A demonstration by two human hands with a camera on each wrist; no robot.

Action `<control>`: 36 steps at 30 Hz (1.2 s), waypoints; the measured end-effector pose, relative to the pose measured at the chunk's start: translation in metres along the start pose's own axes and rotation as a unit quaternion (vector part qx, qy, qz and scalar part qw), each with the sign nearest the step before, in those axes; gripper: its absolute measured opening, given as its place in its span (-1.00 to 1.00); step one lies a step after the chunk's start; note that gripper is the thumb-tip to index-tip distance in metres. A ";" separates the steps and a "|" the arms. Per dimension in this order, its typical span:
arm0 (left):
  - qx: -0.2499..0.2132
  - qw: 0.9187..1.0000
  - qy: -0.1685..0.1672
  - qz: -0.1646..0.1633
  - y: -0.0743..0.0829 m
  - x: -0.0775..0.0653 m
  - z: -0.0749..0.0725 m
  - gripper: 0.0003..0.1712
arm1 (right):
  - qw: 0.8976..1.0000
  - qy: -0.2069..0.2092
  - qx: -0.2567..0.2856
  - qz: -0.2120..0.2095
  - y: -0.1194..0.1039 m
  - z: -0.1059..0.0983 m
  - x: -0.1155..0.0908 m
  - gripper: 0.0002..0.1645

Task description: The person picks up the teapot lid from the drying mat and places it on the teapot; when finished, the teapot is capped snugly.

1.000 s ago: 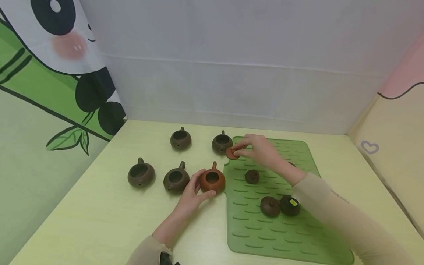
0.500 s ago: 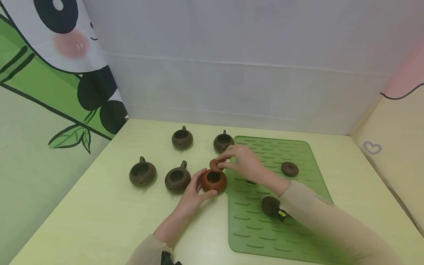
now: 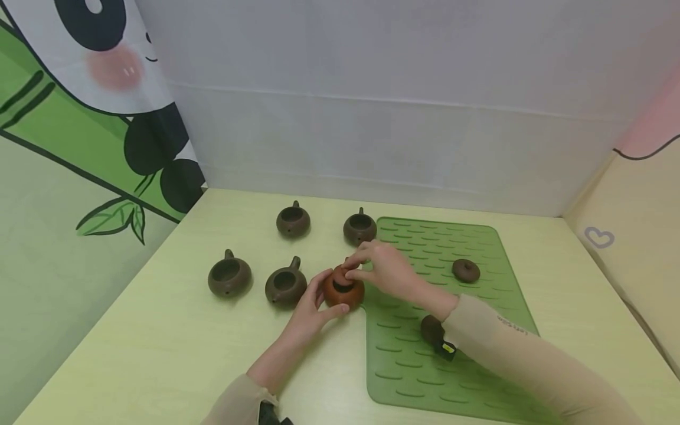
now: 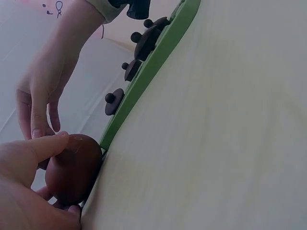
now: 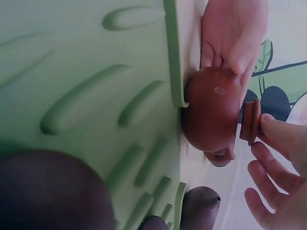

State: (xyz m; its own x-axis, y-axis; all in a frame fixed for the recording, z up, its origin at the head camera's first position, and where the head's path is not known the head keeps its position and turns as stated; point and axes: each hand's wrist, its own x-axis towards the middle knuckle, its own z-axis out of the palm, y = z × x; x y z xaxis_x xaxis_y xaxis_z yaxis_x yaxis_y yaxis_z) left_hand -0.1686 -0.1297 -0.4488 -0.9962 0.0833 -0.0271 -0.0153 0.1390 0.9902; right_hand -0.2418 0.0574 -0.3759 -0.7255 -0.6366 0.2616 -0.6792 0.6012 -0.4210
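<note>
A red-brown clay teapot, uncovered, stands on the table beside the green mat. My left hand grips its body, fingers on the far left side and thumb at the front. Just above its opening is a matching round lid, pinched by its knob between the thumb and fingers of my right hand. In the right wrist view a narrow gap shows between lid and opening. From the head, the lid looks tilted and covers the rear of the opening. The teapot's handle is mostly hidden behind the right fingers.
Several dark brown lidless teapots stand left and behind, one close to my left fingers, another behind my right hand. The green ridged mat carries dark lids, including one at right and one partly behind my sleeve.
My right hand has carried the red-brown lid left and toward me, from beside the rear dark teapot to over the red-brown teapot's opening. My left hand keeps its grip.
</note>
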 end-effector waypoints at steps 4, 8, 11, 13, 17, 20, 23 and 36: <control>0.002 1.000 -0.001 -0.003 0.000 0.000 0.000 -0.07 | 1.000 0.002 -0.012 -0.008 0.001 0.003 -0.002 -0.77; 0.001 1.000 -0.002 -0.006 0.000 0.000 0.000 -0.07 | 1.000 0.005 -0.020 -0.018 0.001 0.004 -0.003 -0.78; 0.001 1.000 -0.002 -0.007 0.001 0.000 0.000 -0.07 | 0.999 -0.003 -0.026 -0.020 0.001 0.006 -0.003 -0.78; 0.001 1.000 -0.002 -0.008 0.001 0.000 0.000 -0.08 | 0.999 -0.011 -0.027 -0.017 0.001 0.007 -0.004 -0.77; 0.000 1.000 -0.001 -0.008 0.002 0.000 0.001 -0.08 | 1.000 -0.017 -0.009 -0.002 0.002 0.008 -0.004 -0.76; -0.001 1.000 0.000 -0.007 0.002 0.001 0.001 -0.08 | 1.000 -0.014 0.007 0.007 0.003 0.009 -0.004 -0.77; -0.003 1.000 0.000 -0.006 0.003 0.001 0.001 -0.06 | 1.000 -0.012 0.021 0.014 0.003 0.011 -0.004 -0.78; 0.056 0.997 -0.005 0.050 0.046 -0.016 -0.021 0.02 | 0.998 -0.019 0.049 0.017 0.002 0.016 -0.007 -0.77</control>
State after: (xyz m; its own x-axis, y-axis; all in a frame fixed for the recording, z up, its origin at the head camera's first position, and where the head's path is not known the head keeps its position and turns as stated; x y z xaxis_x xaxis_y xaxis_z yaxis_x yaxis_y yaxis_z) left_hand -0.1551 -0.1453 -0.4003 -0.9912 0.1126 0.0695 0.0948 0.2386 0.9665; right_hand -0.2370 0.0554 -0.3923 -0.7416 -0.6363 0.2128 -0.6391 0.5735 -0.5125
